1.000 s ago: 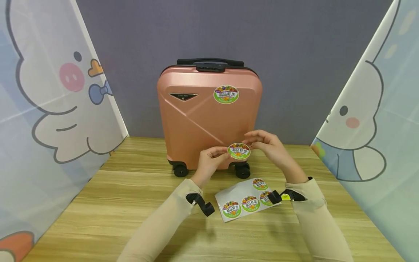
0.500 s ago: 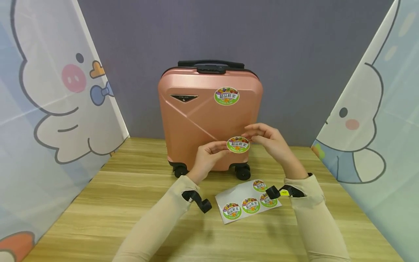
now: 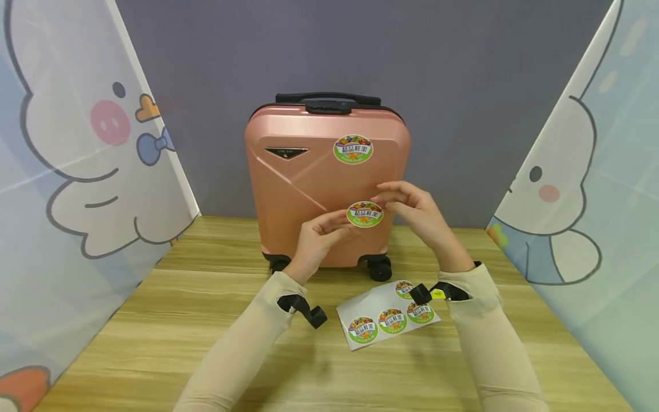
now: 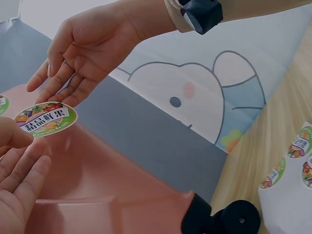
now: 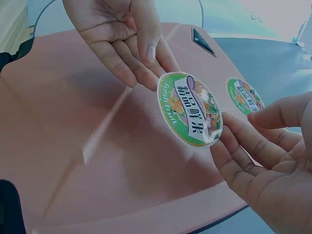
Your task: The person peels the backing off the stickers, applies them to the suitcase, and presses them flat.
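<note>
Between my two hands is a round fruit sticker [image 3: 365, 214] with a green border, its printed face toward the head camera. My left hand [image 3: 316, 240] carries the left edge on its fingertips; in the right wrist view its thumb [image 5: 150, 46] stands off the sticker. Fingertips of my right hand [image 3: 417, 214] touch the opposite edge, with that thumb [image 5: 278, 113] also apart. Behind is an upright pink suitcase [image 3: 298, 212], bearing a matching sticker [image 3: 353, 150] at upper right. Whether the carried sticker touches the suitcase, I cannot tell.
A white sticker sheet [image 3: 368, 304] with several fruit stickers lies on the wooden table [image 3: 247, 320], in front of the suitcase. A grey panel [image 3: 206, 114] stands behind, and cartoon-printed sheets [image 3: 87, 183] flank both sides.
Both hands have moved the sticker upward and slightly left across the suitcase's front. The left thumb has drawn away from the sticker's edge. The sheet lies where it was.
</note>
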Available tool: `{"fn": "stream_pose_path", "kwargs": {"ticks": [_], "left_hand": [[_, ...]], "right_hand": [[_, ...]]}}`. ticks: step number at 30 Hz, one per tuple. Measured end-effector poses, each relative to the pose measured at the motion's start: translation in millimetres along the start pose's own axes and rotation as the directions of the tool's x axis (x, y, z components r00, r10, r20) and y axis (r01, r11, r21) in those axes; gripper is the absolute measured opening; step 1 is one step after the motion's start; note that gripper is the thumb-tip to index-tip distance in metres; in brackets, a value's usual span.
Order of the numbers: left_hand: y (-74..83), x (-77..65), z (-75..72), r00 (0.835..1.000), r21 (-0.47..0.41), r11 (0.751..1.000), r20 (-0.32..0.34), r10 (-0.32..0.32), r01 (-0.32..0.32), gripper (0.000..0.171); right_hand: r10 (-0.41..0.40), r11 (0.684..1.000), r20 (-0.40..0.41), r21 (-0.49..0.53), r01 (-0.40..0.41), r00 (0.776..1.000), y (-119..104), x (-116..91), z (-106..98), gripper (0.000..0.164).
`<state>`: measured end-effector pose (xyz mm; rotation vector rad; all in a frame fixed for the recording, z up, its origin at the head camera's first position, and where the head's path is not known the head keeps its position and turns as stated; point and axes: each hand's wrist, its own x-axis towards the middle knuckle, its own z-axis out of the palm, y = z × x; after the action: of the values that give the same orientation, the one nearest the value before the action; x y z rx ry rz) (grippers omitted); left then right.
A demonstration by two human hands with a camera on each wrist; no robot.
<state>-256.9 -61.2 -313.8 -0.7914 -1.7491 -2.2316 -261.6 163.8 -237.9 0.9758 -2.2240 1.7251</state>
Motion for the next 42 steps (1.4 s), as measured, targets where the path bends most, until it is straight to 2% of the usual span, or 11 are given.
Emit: {"fn": "stream_pose_path", "kwargs": {"ticks": [7,18,28,38,42], "left_hand": [[5.9,4.2,-9.5,0.999,0.01,0.999,-0.015,0.05,-0.05,0.04],[17.1,8.2,-19.3,0.997,-0.039,0.997,-0.045,0.067,-0.068,0.045],[29.1,14.1,-24.1,0.996,-0.029,0.997,-0.055,0.071,-0.073,0.049],[37.6,15.7,-27.1,0.994,-0.025,0.996,-0.069,0.084,-0.086,0.049],[41.0,15.4,-29.8,0.99,-0.026,0.994,-0.101,0.098,-0.102,0.049]], "right_hand": [[-0.011,1.0,0.004,-0.01,0.011,1.0,-8.6,10.8,7.4,0.034],[-0.044,0.998,0.015,-0.035,0.044,0.999,-19.6,28.4,17.0,0.033],[-0.083,0.996,-0.014,0.023,0.083,0.996,-24.3,38.6,24.0,0.031],[-0.114,0.993,-0.006,0.011,0.114,0.994,-27.1,45.2,29.1,0.031],[-0.163,0.986,-0.017,0.037,0.163,0.987,-24.7,51.9,34.8,0.031]]}}
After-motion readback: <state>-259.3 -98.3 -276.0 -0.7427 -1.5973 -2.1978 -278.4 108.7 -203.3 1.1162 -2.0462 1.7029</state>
